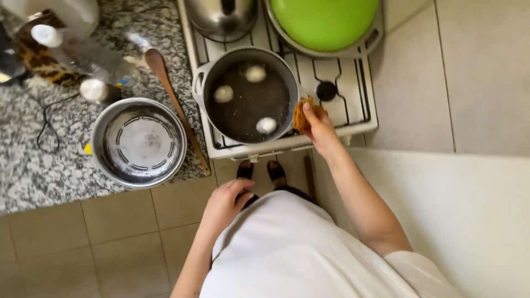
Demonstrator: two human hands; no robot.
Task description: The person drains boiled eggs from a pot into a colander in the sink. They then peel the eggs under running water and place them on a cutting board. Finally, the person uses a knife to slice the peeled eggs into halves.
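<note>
Two hands, right hand [319, 128] grip pinching golden patty [301, 113] beside dark pot [249, 95], white stove [353, 118], left hand [225, 201] loose, granite counter [33, 171]

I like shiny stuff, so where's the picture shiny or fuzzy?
Head view: daylight glints white off the round steel bowl on the speckled granite counter; the clear plastic bottles at top left look smeared; the right hand holding a brown sponge-like pad by the dark pot is sharp.
</note>
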